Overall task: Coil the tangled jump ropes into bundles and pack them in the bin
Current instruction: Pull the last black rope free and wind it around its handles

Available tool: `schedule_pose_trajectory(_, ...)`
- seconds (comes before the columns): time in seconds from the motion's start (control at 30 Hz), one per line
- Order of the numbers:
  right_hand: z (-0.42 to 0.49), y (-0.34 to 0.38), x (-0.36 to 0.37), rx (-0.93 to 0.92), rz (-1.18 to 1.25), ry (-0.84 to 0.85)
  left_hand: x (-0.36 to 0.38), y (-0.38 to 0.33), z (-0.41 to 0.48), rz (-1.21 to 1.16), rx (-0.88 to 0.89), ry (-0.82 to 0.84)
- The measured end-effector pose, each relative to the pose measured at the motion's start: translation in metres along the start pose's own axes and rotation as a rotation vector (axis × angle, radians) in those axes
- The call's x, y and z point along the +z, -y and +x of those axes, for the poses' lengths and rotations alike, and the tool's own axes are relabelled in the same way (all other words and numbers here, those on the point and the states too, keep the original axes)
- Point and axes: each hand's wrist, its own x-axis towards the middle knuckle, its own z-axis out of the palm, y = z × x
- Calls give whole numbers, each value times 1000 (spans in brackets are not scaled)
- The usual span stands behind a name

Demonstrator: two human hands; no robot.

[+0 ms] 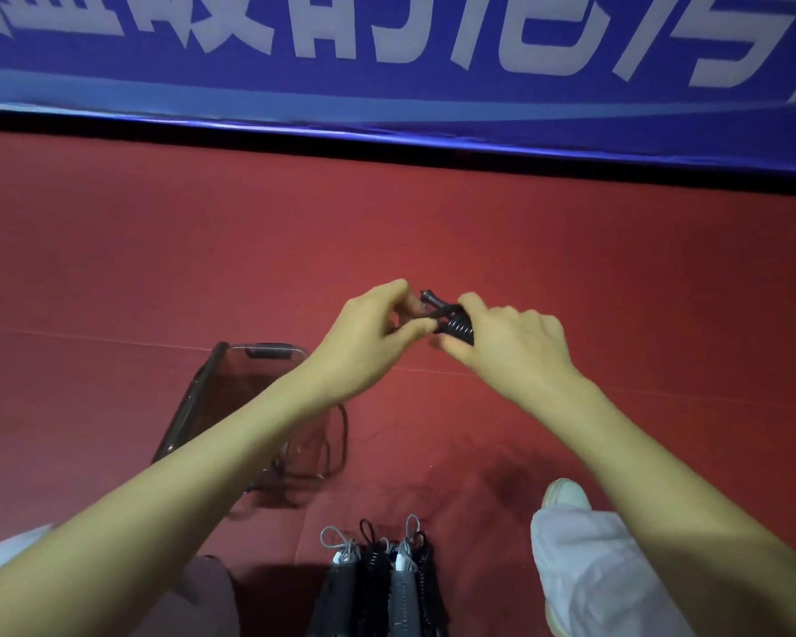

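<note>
Left hand and right hand meet in mid-air over the red floor, both with fingers curled onto a small black rope bundle. The right hand grips the coiled part, while the left pinches the end that sticks out toward the far left. Near left of the hands, partly hidden by the left forearm, a clear bin stands on the floor with dark rope inside. At the near edge, between the person's legs, four coiled ropes, grey and black, lie side by side. A white shoe and pale trouser leg sit near right. A blue banner with large pale characters runs along the far side.
</note>
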Motion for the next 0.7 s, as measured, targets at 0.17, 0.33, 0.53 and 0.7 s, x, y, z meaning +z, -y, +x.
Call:
schedule_pose_trajectory(0.17,1,-4,6,-24,-41,-149,-1,-7,0,-742,-533,293)
schedule_pose_trajectory(0.33,1,-3,10,-35,-35,-122,-12,-7,-2,-571,-339,104)
schedule_pose_trajectory(0.53,4,3,13,-68,5,-68,-9,7,-2,235,190,-331)
schedule_pose_trajectory(0.7,7,0,14,-18,46,-129,-3,11,-3,296,392,-309)
